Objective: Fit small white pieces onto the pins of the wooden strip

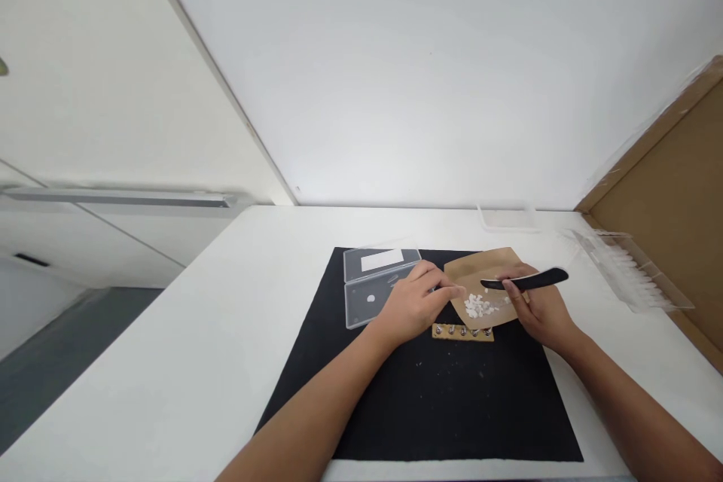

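My right hand point(536, 307) grips a black, curved nail file point(534, 280) with a pale edge, its narrower end pointing left above a sheet of brown paper point(477, 263). The thumb and fingers of my left hand point(415, 301) are pinched together at the paper's left edge; what they hold, if anything, is too small to make out. A heap of small white chips point(479, 306) lies on the paper between both hands. Just below the paper sits a tan strip point(462, 333) carrying several small metal studs.
A clear hinged case point(361, 305) with a white label lies open left of my left hand. Beneath is a black mat point(446, 414) on a white table point(186, 361). Clear trays point(626, 267) with rows of pale pieces stand right, near a brown board point(672, 196). A clear lid point(508, 218) lies behind.
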The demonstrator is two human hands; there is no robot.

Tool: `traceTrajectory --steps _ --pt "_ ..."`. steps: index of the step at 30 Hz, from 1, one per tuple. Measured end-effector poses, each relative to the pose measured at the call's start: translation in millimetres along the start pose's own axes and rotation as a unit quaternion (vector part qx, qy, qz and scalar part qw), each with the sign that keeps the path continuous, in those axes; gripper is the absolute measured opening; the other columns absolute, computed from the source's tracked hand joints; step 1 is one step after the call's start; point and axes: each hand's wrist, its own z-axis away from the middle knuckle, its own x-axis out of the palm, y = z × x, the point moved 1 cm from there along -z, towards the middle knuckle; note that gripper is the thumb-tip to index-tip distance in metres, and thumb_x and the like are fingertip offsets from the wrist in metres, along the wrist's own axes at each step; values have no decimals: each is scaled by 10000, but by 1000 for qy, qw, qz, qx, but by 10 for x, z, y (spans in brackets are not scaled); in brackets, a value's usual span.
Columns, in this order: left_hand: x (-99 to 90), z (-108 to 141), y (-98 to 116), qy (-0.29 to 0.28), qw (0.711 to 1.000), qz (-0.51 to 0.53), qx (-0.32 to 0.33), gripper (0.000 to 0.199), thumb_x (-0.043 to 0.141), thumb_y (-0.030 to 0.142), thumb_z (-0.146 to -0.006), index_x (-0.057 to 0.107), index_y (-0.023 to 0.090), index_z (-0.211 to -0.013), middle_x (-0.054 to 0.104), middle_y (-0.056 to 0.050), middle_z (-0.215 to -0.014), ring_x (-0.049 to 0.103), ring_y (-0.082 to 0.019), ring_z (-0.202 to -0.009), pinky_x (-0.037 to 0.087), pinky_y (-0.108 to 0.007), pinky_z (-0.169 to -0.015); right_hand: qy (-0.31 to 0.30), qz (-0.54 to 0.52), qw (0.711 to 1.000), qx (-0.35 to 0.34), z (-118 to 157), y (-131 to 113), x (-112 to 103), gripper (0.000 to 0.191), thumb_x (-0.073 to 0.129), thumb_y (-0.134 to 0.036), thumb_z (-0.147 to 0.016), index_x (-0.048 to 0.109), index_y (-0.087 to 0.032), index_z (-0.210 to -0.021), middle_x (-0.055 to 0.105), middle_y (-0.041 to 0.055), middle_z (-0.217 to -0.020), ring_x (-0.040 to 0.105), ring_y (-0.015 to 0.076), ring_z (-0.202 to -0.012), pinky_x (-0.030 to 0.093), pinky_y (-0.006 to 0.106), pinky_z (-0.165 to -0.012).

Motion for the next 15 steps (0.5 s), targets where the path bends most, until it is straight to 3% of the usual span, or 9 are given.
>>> traceTrajectory --steps 6,15 --pt "28 -5 12 35 999 0 -5 123 648 190 -1027 667 157 -1144 758 -55 -917 657 -181 -856 597 -328 -786 -9 2 1000 3 18 -10 7 314 417 -418 -1097 674 -241 -1123 728 110 -1138 697 300 -1084 561 477 -966" --pt "26 33 -10 0 999 35 16 56 644 179 -1026 697 177 -1046 802 -64 -944 711 -168 -845 637 -332 -804 -18 19 999 -26 32 -23 6 302 428 -395 -1090 683 -242 -1146 749 106 -1101 710 304 -1059 581 460 -925"
